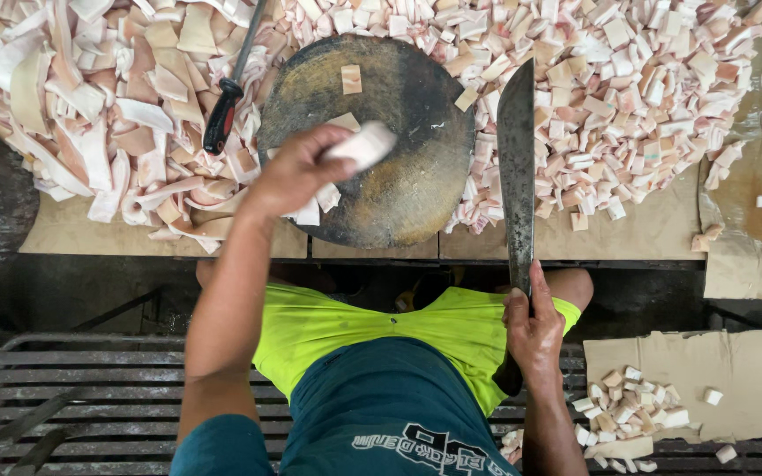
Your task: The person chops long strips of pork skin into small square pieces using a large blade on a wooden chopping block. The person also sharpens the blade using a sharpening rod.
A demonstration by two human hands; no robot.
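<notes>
my left hand point(297, 167) pinches a fat strip point(362, 145) over the block point(399, 176), my right point(533, 330) grips the cleaver point(516, 167); a slippery strip could put fingers under its edge.

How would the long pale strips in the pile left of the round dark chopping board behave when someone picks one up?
The long pale strips would probably flop, since they lie curled and draped over each other. Their glossy, fatty-looking surface suggests a slippery grip. Being thin, each is likely light.

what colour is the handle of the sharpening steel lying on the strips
Black with a red band, on the sharpening steel left of the round chopping block; head view.
</notes>
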